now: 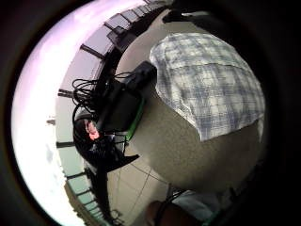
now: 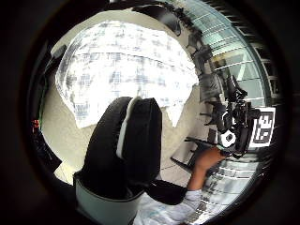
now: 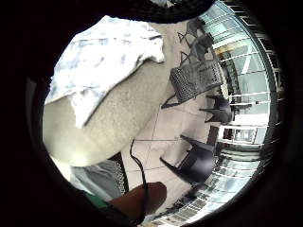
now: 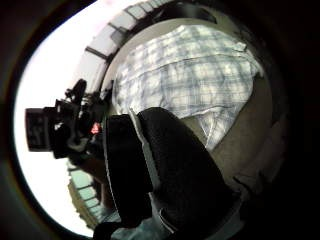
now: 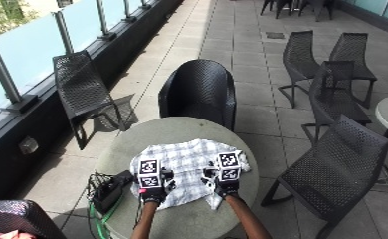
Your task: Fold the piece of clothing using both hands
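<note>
A white and grey checked piece of clothing [image 5: 187, 162] lies spread and rumpled on the round grey table [image 5: 181, 127]. My left hand [image 5: 153, 190] and right hand [image 5: 226, 185] hover side by side over its near edge, palms down, holding nothing. The left palm views look down on the cloth [image 1: 211, 89] [image 2: 126, 61] from some height, with the left thumb [image 2: 126, 145] in front. From the right palm the cloth [image 4: 190, 75] [image 3: 104, 56] also lies below and apart, behind the right thumb [image 4: 160, 170].
A black box with tangled cables [image 5: 111, 191] sits at the table's left edge, close to my left hand. A black chair [image 5: 197, 92] stands behind the table, another [image 5: 333, 169] to its right, and a third [image 5: 81, 89] by the glass railing.
</note>
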Motion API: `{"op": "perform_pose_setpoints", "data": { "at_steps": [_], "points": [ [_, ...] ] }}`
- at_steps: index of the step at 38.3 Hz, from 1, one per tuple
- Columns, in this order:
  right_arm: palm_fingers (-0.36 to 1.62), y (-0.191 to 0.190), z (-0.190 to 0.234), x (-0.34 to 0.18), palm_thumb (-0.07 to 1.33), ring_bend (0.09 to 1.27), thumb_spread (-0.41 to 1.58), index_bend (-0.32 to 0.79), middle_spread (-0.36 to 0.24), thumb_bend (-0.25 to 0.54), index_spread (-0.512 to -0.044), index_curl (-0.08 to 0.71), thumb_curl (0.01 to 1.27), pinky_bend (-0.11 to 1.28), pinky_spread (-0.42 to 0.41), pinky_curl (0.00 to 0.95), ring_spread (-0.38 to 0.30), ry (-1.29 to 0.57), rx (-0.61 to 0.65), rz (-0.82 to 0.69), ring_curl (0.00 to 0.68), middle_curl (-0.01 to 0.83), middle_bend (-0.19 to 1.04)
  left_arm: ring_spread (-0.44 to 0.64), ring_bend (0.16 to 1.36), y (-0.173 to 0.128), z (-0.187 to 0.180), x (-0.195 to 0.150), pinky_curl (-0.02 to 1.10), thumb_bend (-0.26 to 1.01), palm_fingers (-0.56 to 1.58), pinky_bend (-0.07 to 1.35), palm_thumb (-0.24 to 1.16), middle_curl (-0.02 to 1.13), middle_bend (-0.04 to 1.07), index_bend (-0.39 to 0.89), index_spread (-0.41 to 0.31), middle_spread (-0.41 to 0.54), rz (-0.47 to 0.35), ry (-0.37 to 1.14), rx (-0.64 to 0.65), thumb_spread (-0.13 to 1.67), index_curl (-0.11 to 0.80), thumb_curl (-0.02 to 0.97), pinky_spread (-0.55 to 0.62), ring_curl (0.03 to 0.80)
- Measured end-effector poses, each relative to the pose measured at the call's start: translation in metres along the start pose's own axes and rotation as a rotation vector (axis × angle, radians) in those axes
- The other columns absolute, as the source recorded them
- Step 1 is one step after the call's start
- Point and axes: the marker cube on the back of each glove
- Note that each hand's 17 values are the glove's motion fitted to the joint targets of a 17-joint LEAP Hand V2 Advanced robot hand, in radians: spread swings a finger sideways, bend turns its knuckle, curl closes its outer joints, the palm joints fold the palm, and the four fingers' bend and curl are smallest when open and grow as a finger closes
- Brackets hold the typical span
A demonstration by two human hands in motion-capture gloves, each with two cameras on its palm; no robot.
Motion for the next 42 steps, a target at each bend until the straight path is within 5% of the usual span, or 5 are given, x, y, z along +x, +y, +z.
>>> {"op": "perform_pose_setpoints", "data": {
  "at_steps": [12,18,24,31,42],
  "points": [
    [0.09,-0.017,0.038,0.027,0.15,0.28,1.17,0.15,-0.085,-0.014,-0.437,0.23,0.18,0.47,0.303,0.3,0.166,0.029,-0.047,0.029,0.196,0.276,0.18,0.28,0.54,-0.001,0.031,0.008,0.27,-0.02,0.23,0.31,0.07,0.29,0.18,0.15,-0.121,-0.015,0.008,-0.04,-0.019,1.1,0.263,0.201,0.48,0.245],
    [0.07,0.015,0.017,0.022,0.18,0.27,1.14,0.14,-0.073,-0.016,-0.438,0.237,0.2,0.5,0.305,0.314,0.168,0.066,-0.115,0.046,0.205,0.281,0.18,0.28,0.55,-0.001,0.062,0.012,0.28,-0.02,0.21,0.32,0.07,0.3,0.18,0.14,-0.116,0.001,0.01,-0.05,-0.081,1.1,0.269,0.215,0.48,0.252],
    [0.04,0.015,0.042,0.025,0.19,0.28,1.11,0.14,-0.065,-0.021,-0.439,0.241,0.21,0.52,0.305,0.325,0.169,0.082,-0.168,0.002,0.212,0.285,0.18,0.29,0.57,0.0,0.096,0.012,0.3,-0.02,0.19,0.35,0.07,0.3,0.18,0.13,-0.109,0.016,0.029,-0.058,-0.182,1.09,0.267,0.226,0.47,0.261],
    [0.07,0.01,0.07,0.025,0.2,0.29,1.05,0.12,-0.056,-0.024,-0.434,0.235,0.23,0.61,0.28,0.348,0.169,0.126,-0.224,-0.092,0.221,0.281,0.16,0.29,0.59,0.043,0.06,0.015,0.31,-0.02,0.18,0.36,0.06,0.31,0.19,0.13,-0.104,0.022,0.005,-0.19,-0.287,1.06,0.267,0.236,0.47,0.269],
    [0.31,0.016,0.084,0.025,0.31,0.38,1.06,0.2,-0.116,0.009,-0.422,0.258,0.26,0.58,0.217,0.341,0.063,0.035,-0.256,-0.076,0.256,0.305,0.23,0.15,0.63,0.04,0.074,0.027,0.32,0.01,0.46,0.38,0.15,0.31,0.16,0.2,-0.127,-0.031,0.112,-0.2,-0.174,1.13,0.308,0.254,0.36,0.281]
  ]
}}
